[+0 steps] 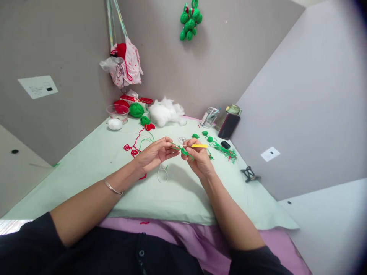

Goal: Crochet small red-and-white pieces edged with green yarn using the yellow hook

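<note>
My right hand [197, 157] is closed round a crochet hook [200, 146] with a yellow handle, its thin metal shaft pointing left. Just below the shaft, a small piece of green crochet [184, 151] sits between my two hands. My left hand [157, 153] pinches green yarn close to the hook's tip; its other fingers are partly curled. From there a green strand [145, 140] runs back toward a small green yarn ball [145, 120]. A loop of white cord [162, 175] lies on the pale green cloth [183, 198] below my hands.
White stuffing [166, 112] is heaped at the back. Left of it stand a clear bowl [117, 111] and a larger green yarn ball [136, 110]. Red yarn [133, 149] lies tangled nearer. Green yarn scraps [226, 151], a phone [229, 126] and a hair claw [250, 174] are on the right.
</note>
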Available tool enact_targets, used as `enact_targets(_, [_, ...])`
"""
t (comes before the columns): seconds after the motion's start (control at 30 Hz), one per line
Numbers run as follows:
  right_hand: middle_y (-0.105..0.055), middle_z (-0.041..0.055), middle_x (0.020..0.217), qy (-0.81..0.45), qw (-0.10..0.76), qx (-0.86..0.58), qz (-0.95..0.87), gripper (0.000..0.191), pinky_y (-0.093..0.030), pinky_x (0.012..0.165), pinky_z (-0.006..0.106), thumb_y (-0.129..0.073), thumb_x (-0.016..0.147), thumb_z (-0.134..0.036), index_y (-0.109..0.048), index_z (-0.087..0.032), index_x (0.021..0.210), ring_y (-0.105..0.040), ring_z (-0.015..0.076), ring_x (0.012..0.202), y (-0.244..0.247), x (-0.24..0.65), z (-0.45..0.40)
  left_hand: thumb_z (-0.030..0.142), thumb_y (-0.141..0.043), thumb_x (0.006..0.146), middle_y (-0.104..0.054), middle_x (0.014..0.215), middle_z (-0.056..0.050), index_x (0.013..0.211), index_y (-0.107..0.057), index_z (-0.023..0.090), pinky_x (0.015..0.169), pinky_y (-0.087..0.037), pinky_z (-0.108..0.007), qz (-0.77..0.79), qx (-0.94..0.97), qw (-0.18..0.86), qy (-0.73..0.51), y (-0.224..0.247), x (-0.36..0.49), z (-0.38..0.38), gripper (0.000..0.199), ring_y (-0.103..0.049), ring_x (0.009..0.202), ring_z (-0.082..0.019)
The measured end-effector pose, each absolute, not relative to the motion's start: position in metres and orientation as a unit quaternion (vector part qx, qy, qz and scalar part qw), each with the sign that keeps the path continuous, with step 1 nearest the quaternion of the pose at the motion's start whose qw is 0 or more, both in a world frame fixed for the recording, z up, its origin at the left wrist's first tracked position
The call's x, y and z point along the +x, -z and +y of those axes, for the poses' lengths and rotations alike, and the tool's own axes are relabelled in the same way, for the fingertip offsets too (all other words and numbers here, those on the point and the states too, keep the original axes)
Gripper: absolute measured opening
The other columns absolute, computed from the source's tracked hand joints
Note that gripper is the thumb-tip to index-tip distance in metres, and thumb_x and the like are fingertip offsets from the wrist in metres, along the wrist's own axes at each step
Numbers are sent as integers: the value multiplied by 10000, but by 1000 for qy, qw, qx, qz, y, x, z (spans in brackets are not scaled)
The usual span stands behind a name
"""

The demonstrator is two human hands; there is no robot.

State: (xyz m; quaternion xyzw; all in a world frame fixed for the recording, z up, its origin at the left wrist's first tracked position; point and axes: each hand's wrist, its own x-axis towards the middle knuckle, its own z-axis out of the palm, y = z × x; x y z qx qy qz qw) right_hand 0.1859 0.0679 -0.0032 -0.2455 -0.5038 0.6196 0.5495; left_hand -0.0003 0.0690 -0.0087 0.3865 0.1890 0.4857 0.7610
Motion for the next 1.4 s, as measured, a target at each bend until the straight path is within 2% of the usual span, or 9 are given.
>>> enact_targets(0.17, [-585, -33, 799, -619, 542, -244, -513, 334, -441, 524, 217, -923, 685, -301, -612, -217, 772, -498, 73, 597, 3, 185, 66, 192, -746, 812, -440, 608, 88, 878, -633, 161, 776, -569, -239, 200, 382, 759, -487, 0, -2, 65, 135, -535, 582, -68])
enact_targets(0.33, [-575, -33, 776, -613, 540, -246, -522, 338, -427, 499, 213, -925, 675, -298, -610, -216, 765, -504, 83, 603, -2, 187, 63, 217, -825, 806, -324, 559, 122, 833, -641, 151, 425, -279, -160, 254, 415, 709, -510, -7, -10, 69, 197, -228, 415, -25])
enact_targets(0.6, [-563, -40, 774, -586, 567, -256, -520, 319, -431, 481, 215, -905, 704, -284, -601, -222, 780, -496, 76, 572, -12, 191, 43, 229, -805, 864, -651, 827, 19, 890, -718, 151, 849, -550, -203, 276, 420, 628, -594, -20, -34, 66, 120, -654, 814, -95])
enact_targets(0.7, [-564, -39, 765, -581, 577, -259, -512, 306, -442, 481, 215, -900, 713, -279, -606, -217, 767, -501, 76, 573, -12, 187, 28, 192, -769, 897, -527, 668, 42, 923, -717, 126, 676, -567, -153, 222, 344, 711, -572, -27, -36, 53, 88, -647, 722, -94])
enact_targets(0.83, [-571, -35, 767, -569, 598, -251, -506, 266, -458, 474, 210, -888, 737, -263, -627, -215, 756, -515, 74, 570, -8, 184, 11, 73, -521, 1015, -444, 661, 45, 931, -691, 104, 381, -354, -45, 186, 218, 786, -547, -43, -35, 33, 192, -518, 518, -24])
enact_targets(0.93, [-583, -20, 785, -530, 616, -258, -522, 213, -491, 473, 218, -870, 765, -256, -660, -223, 768, -546, 94, 607, -5, 181, -2, 107, -455, 1046, -383, 647, 55, 966, -704, 115, 435, -409, -42, 173, 197, 776, -574, -51, -31, 19, 262, -471, 478, -16])
enact_targets(1.07, [-609, 6, 842, -428, 646, -294, -559, 109, -541, 525, 242, -809, 834, -201, -711, -245, 822, -595, 125, 697, 0, 176, -17, 315, -707, 930, -518, 767, 24, 1033, -740, 206, 439, -395, -177, 197, 383, 637, -640, -44, -28, 7, 153, -425, 479, -47])
enact_targets(1.23, [-607, 8, 864, -347, 679, -310, -567, 110, -542, 565, 258, -759, 883, -163, -724, -266, 868, -601, 131, 723, 4, 169, -28, 423, -657, 961, -587, 648, -32, 640, -699, 227, 659, -419, -317, 259, 739, 359, -508, -21, -30, 5, 379, -487, 633, -178])
enact_targets(1.4, [-631, 19, 889, -273, 673, -345, -594, 136, -550, 645, 314, -720, 912, -145, -723, -280, 925, -631, 172, 807, 11, 164, -35, 423, -629, 977, -775, 994, -62, 957, -822, 263, 920, -453, -353, 301, 762, 406, -405, -15, -17, 0, 251, -635, 980, -261])
